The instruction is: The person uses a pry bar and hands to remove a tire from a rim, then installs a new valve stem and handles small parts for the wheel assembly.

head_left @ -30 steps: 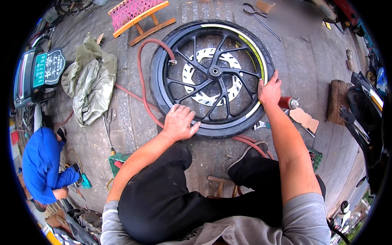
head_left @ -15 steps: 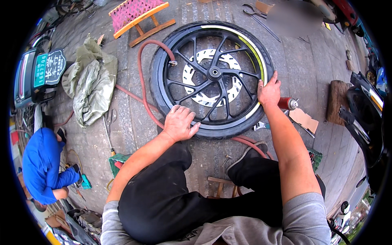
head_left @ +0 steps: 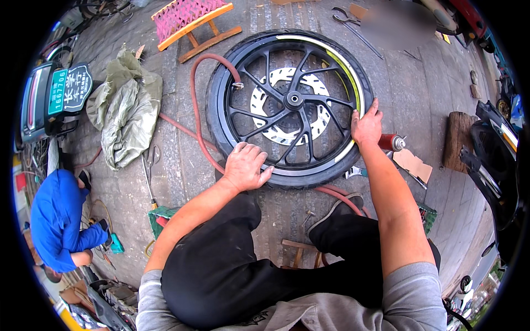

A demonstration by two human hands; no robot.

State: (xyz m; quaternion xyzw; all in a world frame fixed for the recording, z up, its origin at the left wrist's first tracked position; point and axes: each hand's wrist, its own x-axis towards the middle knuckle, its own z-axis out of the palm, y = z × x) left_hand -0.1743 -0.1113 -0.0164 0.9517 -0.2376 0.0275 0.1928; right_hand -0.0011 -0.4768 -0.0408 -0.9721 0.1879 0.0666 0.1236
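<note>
A black spoked motorcycle wheel (head_left: 309, 122) with its tyre on lies flat before me, a slotted silver brake disc (head_left: 259, 103) behind its spokes. At the tyre's near left edge my left hand (head_left: 246, 166) grips it, fingers curved over the sidewall and thumb apart. My right hand (head_left: 366, 127) grasps the right side, its thumb by the rim and its fingers over the tyre. A red air hose (head_left: 194, 94) loops over the left of the tyre, its metal end (head_left: 238, 85) at the rim. Beside my right hand lies a red spray can (head_left: 391, 142).
A wooden stool with a pink woven seat (head_left: 187, 23) stands far left, near a crumpled olive sheet (head_left: 128, 110). A person in blue (head_left: 61, 220) crouches at left. Long-handled pliers (head_left: 358, 32), cardboard (head_left: 413, 164) and a wooden log (head_left: 458, 140) lie to the right.
Both hands keep their hold on the wheel. The whole scene has shifted slightly right and down in view; I see no clear turn of the wheel.
</note>
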